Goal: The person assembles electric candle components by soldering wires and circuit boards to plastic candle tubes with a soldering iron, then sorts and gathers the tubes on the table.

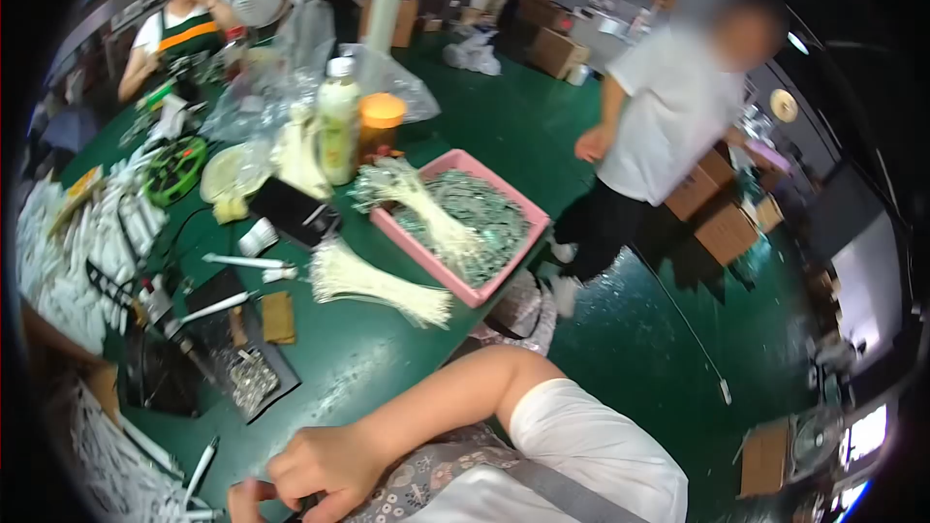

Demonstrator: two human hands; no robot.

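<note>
My right hand [325,470] is at the bottom edge, near the front of the green table, with its fingers curled in. Something small and dark shows under the fingers, too hidden to name. Just left of it, only a finger or two of my left hand [250,502] are in view; the rest is cut off by the frame. A white pen-like stick [201,473] lies left of my hands. Farther up the table are a dark mat [276,397] with a pile of small metal parts [250,380], a tan pad [278,318] and a soldering-iron-like tool [184,339].
A bundle of cream strands [373,286] lies beside a pink tray [473,298] of green-grey parts. Behind stand a phone [294,213], a bottle [338,126] and an orange-lidded jar [382,114]. White pieces [87,252] heap at left. One person [668,107] stands right; another [184,34] sits opposite.
</note>
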